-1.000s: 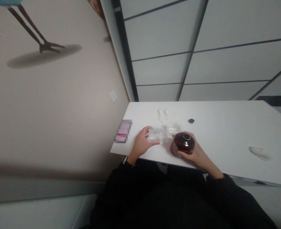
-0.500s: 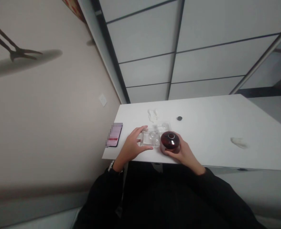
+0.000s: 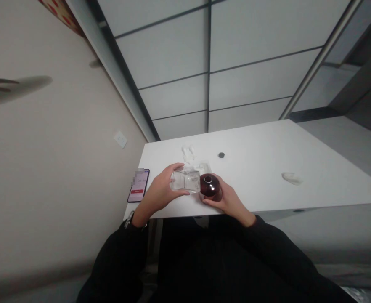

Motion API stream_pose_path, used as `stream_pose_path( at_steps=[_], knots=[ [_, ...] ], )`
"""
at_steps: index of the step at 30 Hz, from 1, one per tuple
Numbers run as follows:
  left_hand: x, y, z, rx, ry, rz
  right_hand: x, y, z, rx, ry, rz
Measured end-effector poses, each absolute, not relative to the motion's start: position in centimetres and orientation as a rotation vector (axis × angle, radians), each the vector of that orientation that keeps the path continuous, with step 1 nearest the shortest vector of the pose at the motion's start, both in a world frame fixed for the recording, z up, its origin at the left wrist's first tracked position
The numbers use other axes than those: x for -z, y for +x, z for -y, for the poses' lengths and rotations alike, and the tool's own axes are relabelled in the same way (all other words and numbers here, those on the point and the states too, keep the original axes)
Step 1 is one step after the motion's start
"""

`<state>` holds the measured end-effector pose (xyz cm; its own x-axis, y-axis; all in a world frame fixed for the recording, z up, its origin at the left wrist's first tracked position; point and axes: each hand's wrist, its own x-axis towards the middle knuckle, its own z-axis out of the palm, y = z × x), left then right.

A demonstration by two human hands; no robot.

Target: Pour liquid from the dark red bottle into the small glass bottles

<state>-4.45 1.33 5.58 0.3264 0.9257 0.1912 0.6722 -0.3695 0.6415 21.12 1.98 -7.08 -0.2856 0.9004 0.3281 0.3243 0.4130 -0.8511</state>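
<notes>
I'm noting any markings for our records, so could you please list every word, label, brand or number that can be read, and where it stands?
None can be read with certainty.
Phone screen: small marks, too blurred to read, part of them pixelated.
Red bar on that screen: any lettering is too small to read.
Dark red bottle and clear container: no legible text visible.

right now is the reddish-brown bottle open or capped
Open, it appears: the reddish-brown bottle, held in the right hand, shows a round, pale-rimmed mouth with nothing visible over it.
</notes>
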Motion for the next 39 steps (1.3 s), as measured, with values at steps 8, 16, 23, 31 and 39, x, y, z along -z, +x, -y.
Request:
stream_pose_path(
  at_steps=[8, 16, 23, 31, 39],
  knots=[
    [-7.7, -4.2, -2.0, -0.650, 2.462, -1.315, 7.2, 21.1, -2.1, -0.819, -1.032, 1.830],
    [-8.9, -4.0, -2.3, -0.552, 2.654, -1.281, 6.9, 21.2, -2.1, -0.824, -1.031, 1.830],
    [-10.2, -3.4, -2.1, -0.378, 2.743, -1.356, 6.7, 21.3, -2.1, -0.827, -1.019, 1.839],
    [-11.5, -2.5, -2.2, -0.253, 2.731, -1.404, 6.6, 21.3, -2.1, -0.849, -1.023, 1.842],
    [-12.6, -1.7, -2.2, -0.171, 2.620, -1.512, 6.2, 21.4, -2.1, -0.852, -1.016, 1.846]
  ],
)
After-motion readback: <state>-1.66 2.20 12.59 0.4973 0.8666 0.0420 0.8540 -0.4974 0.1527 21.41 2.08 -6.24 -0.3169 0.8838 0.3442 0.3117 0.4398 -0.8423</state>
